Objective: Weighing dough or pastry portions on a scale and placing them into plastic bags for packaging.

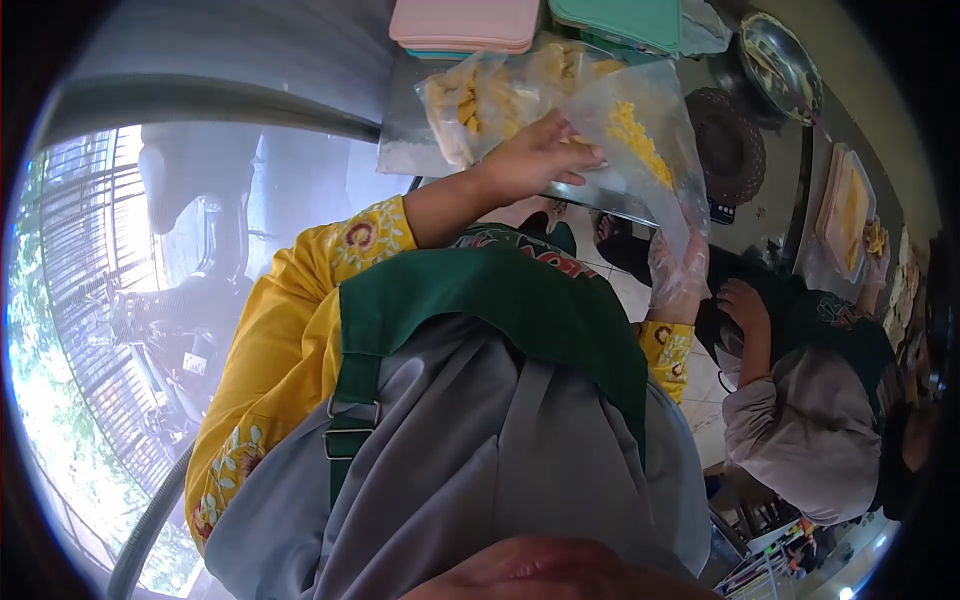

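A clear plastic bag (600,97) with yellow shredded or crumbled food (637,142) in it lies at the counter's near edge. My left hand (544,161) is bare and reaches over the bag's left side, fingers apart; some fingertips are hidden. My right hand (679,259) wears a thin clear plastic glove. It is at the bag's lower right corner, where the plastic partly covers the fingers, so its grip is unclear. Left of this bag, more clear bags (480,101) hold yellow-brown pieces of food.
Behind the bags stand a pink-lidded container (465,22) and a green-lidded one (619,22). To the right are a brown woven-looking tray (724,146), a small dark device (721,211) and a metal wok (780,67). A co-worker (795,420) works beside a plastic container (851,214) of yellow food.
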Demonstrator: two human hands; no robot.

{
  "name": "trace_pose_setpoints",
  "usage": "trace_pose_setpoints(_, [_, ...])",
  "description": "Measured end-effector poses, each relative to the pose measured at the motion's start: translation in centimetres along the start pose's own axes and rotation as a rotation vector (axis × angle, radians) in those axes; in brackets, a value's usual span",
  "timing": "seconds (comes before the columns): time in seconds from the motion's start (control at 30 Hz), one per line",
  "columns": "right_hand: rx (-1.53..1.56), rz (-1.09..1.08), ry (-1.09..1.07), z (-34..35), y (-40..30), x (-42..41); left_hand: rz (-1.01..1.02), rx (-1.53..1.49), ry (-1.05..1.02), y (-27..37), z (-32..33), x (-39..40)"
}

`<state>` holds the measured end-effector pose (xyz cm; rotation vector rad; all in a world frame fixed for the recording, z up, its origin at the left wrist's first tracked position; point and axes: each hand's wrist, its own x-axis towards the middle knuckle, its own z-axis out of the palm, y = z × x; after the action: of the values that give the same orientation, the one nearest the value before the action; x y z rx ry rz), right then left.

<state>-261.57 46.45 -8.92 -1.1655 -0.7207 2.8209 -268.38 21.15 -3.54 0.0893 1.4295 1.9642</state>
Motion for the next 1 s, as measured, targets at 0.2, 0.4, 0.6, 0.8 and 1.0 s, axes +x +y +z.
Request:
trace_pose_setpoints(0.2, [-0.217,0.094,0.038,6.3,3.0,-0.4,0.055,-0.099,0.292,1.5,-1.4,-4.1])
trace_pose_setpoints(0.4, [-0.573,0.035,-0.176,6.7,2.3,1.9,0.118,-0.094,0.410,0.2,-1.5,-6.1])
trace_pose_setpoints(0.6, [-0.627,0.247,-0.173,9.1,0.3,3.7,0.052,-0.089,0.484,0.4,-1.2,-7.8])
trace_pose_setpoints(0.8, [-0.827,0.309,-0.270,10.8,-2.4,7.2,0.052,-0.047,0.460,-0.4,-1.4,-8.1])
trace_pose_setpoints(1.0, [-0.952,0.317,-0.403,14.9,-4.2,7.1,0.080,-0.084,0.410,-0.4,-0.9,-8.4])
